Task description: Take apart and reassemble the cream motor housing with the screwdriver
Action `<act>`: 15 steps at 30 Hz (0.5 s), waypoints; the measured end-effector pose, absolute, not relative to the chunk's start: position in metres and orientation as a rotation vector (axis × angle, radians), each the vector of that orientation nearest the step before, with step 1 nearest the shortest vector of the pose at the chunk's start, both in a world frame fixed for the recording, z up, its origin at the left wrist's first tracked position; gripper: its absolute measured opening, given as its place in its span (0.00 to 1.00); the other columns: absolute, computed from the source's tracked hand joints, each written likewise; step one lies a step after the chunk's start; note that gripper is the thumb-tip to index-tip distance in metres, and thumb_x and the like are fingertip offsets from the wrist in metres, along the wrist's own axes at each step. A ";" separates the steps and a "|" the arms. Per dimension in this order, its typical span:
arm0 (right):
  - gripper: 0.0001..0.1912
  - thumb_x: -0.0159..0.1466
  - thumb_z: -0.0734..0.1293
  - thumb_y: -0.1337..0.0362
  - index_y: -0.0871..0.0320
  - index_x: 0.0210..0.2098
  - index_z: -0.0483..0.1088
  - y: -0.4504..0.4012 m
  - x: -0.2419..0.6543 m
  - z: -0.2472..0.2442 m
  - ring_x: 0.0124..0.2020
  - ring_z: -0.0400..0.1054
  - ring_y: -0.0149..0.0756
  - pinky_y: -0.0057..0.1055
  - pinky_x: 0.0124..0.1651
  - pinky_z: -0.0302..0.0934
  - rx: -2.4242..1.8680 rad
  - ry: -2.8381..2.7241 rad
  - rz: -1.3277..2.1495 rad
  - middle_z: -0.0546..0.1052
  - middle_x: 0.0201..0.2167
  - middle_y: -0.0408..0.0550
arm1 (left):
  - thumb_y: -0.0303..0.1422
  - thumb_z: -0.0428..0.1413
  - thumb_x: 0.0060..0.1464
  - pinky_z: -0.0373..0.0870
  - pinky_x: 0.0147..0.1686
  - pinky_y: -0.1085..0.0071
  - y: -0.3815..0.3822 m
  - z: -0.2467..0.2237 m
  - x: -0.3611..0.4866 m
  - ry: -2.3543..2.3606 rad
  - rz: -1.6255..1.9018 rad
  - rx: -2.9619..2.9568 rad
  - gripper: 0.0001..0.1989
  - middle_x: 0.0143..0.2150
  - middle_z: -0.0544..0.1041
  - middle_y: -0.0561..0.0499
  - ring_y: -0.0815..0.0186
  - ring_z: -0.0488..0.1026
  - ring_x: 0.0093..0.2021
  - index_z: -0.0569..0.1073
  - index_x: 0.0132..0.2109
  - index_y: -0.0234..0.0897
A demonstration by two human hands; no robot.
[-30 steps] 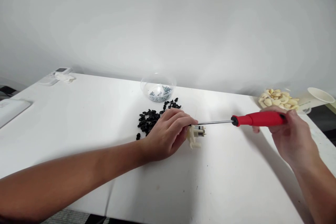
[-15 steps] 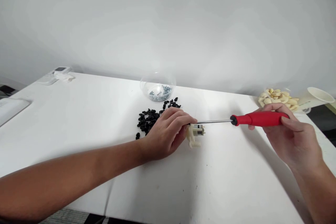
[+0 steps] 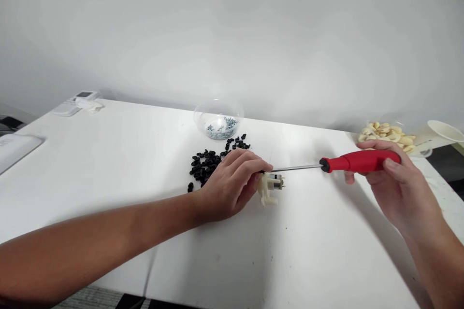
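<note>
Red screwdriver (image 3: 362,161) aimed at a cream motor assembly (image 3: 265,194)

White counter (image 3: 311,251) runs back to a grey wall (image 3: 232,34); its near edge shows low down, with open surface between there and the assembly. The screwdriver's long axis lies almost level across the view, handle right, shaft leading left to the left hand (image 3: 230,186), tip hidden. That hand pinches the assembly at mid-counter, beside black pieces (image 3: 205,166); the right hand (image 3: 408,193) curls round the handle. Motor terminals (image 3: 283,186) point right. Faint lettering on a white slab (image 3: 21,148) is unreadable.
</note>
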State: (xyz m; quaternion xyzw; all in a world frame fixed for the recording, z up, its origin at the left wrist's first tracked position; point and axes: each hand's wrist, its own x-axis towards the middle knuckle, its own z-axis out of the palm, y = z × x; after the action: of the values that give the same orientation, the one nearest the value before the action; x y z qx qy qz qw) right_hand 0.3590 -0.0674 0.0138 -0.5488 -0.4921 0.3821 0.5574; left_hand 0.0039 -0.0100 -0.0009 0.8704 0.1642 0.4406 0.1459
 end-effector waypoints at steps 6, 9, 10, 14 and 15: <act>0.15 0.61 0.77 0.54 0.42 0.47 0.81 -0.075 0.343 0.028 0.32 0.76 0.46 0.45 0.42 0.74 -1.334 -1.116 0.957 0.80 0.34 0.44 | 0.18 0.50 0.68 0.76 0.50 0.59 -0.009 -0.005 0.003 0.577 1.347 2.401 0.22 0.48 0.75 0.44 0.60 0.72 0.48 0.64 0.65 0.37; 0.16 0.60 0.78 0.53 0.41 0.48 0.80 -0.079 0.341 0.029 0.33 0.76 0.46 0.45 0.44 0.74 -1.354 -1.143 0.935 0.81 0.37 0.43 | 0.21 0.50 0.69 0.75 0.51 0.59 -0.007 -0.009 0.003 0.693 1.376 2.315 0.22 0.50 0.74 0.43 0.60 0.71 0.48 0.63 0.66 0.37; 0.18 0.60 0.79 0.53 0.41 0.49 0.80 -0.080 0.341 0.029 0.34 0.76 0.47 0.46 0.45 0.74 -1.376 -1.162 0.923 0.82 0.38 0.43 | 0.21 0.50 0.70 0.75 0.52 0.59 -0.006 -0.009 0.002 0.724 1.377 2.301 0.22 0.51 0.74 0.43 0.60 0.71 0.49 0.63 0.67 0.37; 0.19 0.61 0.79 0.49 0.44 0.49 0.80 -0.080 0.348 0.026 0.38 0.76 0.51 0.47 0.49 0.72 -1.496 -1.259 0.837 0.82 0.37 0.46 | 0.21 0.49 0.71 0.74 0.53 0.60 -0.004 -0.011 0.001 0.789 1.344 2.306 0.21 0.53 0.74 0.43 0.61 0.71 0.50 0.64 0.66 0.38; 0.17 0.62 0.78 0.48 0.44 0.47 0.80 -0.080 0.352 0.024 0.39 0.75 0.51 0.46 0.48 0.72 -1.511 -1.303 0.810 0.82 0.35 0.47 | 0.21 0.49 0.71 0.74 0.53 0.60 -0.003 -0.010 0.001 0.796 1.332 2.310 0.20 0.53 0.74 0.43 0.61 0.71 0.50 0.65 0.66 0.39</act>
State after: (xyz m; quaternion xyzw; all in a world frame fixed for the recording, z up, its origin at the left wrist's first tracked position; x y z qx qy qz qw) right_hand 0.3518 -0.0797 0.0242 -0.6176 -0.5326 0.3313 0.4744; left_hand 0.0011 -0.0033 -0.0101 0.8168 0.2816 0.4709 0.1786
